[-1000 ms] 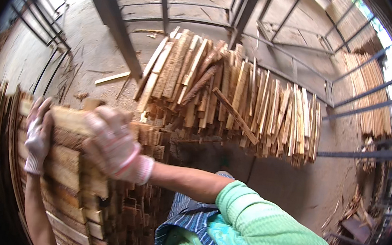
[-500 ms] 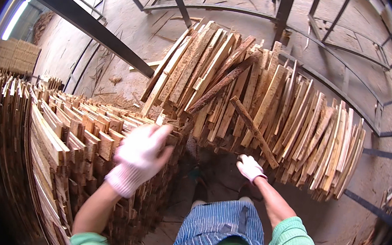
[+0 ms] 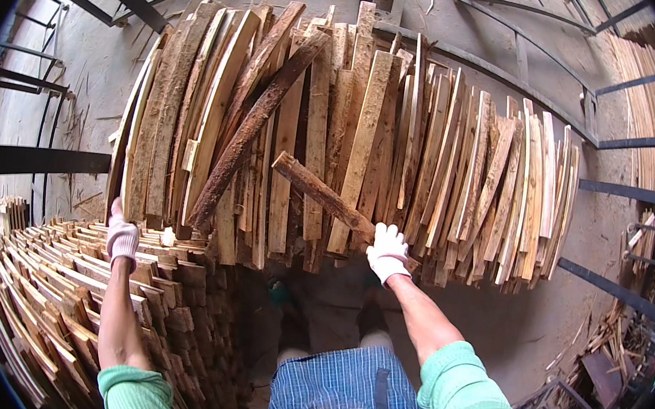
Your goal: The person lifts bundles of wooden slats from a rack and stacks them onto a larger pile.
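Observation:
My right hand [image 3: 388,252], in a white knit glove, grips the lower right end of a short bark-covered wood strip [image 3: 321,192]. This strip slants across the top of a wide row of wood strips [image 3: 362,144]. At the row's left end my left hand [image 3: 123,239], also gloved, is beside the near end of the outermost strip. Its visible fingertip points upward and uncovered; the other fingers are partly hidden. A longer dark bark strip [image 3: 260,125] lies diagonally on the row, left of the short one.
Below my left arm stands a tall stack of wood strips [image 3: 79,290]. Dark metal bars [image 3: 36,162] and frames surround the row. More stacked wood [image 3: 649,110] is at the far right, with scraps [image 3: 607,354] lower down.
My view has shifted to the right. The right hand has taken hold of the short bark strip, whose near end has swung up. My left hand has moved to the row's left end.

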`<state>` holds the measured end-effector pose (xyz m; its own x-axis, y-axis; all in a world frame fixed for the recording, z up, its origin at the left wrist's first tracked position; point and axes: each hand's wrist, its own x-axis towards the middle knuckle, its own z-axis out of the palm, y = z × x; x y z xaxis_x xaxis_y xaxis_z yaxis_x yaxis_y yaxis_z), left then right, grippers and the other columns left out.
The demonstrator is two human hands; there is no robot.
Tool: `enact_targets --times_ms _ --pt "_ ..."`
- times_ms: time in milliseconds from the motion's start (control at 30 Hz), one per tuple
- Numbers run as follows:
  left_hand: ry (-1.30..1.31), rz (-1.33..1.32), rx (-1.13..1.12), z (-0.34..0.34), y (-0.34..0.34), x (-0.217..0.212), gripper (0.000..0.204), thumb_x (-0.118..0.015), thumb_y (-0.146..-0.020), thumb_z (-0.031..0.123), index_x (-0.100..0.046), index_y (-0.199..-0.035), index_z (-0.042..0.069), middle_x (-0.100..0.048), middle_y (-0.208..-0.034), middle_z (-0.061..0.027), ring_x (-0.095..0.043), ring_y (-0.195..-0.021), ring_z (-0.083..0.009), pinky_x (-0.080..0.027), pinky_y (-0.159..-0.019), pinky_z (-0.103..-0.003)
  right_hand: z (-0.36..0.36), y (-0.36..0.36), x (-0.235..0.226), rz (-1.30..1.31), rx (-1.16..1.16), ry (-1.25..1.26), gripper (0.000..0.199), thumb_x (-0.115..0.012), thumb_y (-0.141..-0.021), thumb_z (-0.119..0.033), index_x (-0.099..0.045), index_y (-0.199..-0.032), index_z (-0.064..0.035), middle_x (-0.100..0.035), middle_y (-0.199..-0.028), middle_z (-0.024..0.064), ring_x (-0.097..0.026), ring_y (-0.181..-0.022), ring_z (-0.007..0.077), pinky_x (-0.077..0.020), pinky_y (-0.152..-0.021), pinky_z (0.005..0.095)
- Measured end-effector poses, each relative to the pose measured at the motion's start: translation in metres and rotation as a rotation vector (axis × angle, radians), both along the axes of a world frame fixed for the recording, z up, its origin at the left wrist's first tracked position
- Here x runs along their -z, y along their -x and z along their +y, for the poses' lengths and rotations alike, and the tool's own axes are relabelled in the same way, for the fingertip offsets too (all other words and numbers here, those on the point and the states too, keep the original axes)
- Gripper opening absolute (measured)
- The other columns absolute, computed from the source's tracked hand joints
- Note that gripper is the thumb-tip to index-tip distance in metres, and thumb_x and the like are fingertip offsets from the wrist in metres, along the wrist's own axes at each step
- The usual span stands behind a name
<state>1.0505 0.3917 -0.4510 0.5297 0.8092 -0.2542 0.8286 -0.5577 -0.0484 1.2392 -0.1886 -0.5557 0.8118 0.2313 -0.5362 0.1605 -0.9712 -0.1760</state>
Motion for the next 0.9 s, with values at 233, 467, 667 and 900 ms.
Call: enact_targets --times_ms 233,467,667,900 --pt "0.618 -0.804 -0.532 -0.160 -0.007 -0.038 0.060 -0.060 -0.084 -0.001 -0.046 -0.141 0.008 -0.065 -0.106 -0.0109 -0.057 -0.064 -0.0121 -0.050 -0.051 -0.030 -0.015 0.028 -0.013 0.166 0.693 -0.586 0.064 -0.077 -0.081 -0.043 -0.055 -0.118 0.0052 -0.057 -0.117 0.0272 -0.056 -0.112 0.0408 -0.0453 -0.095 0.0465" --pt "0.867 -0.895 -0.316 -0.275 -0.046 -0.074 0.039 -0.063 -0.087 0.005 -0.051 -0.125 0.007 -0.060 -0.090 -0.0033 -0.055 -0.064 -0.0097 -0.049 -0.058 -0.026 0.090 -0.048 0.008 -0.140 0.614 -0.301 0.069 -0.073 -0.082 -0.048 -0.039 -0.119 -0.0007 -0.052 -0.119 0.0271 -0.057 -0.112 0.0415 -0.0512 -0.089 0.0506" --pt "0.483 -0.937 0.090 -0.219 -0.084 -0.086 0.043 -0.060 -0.091 -0.003 -0.051 -0.134 0.001 -0.062 -0.108 -0.0097 -0.061 -0.088 -0.0158 -0.053 -0.078 -0.030 0.114 -0.052 0.012 -0.103 0.632 -0.267 0.064 -0.075 -0.080 -0.037 -0.034 -0.117 -0.0043 -0.053 -0.116 0.0272 -0.062 -0.103 0.0450 -0.0526 -0.084 0.0521" --pt "0.268 -0.839 0.149 -0.158 -0.129 -0.122 0.050 -0.069 -0.090 0.005 -0.049 -0.135 -0.001 -0.063 -0.119 -0.0154 -0.063 -0.103 -0.0232 -0.051 -0.093 -0.033 0.008 -0.054 0.049 -0.126 0.437 -0.687 0.079 -0.078 -0.082 -0.035 -0.035 -0.134 0.0053 -0.060 -0.113 0.0203 -0.062 -0.100 0.0338 -0.0509 -0.087 0.0424"
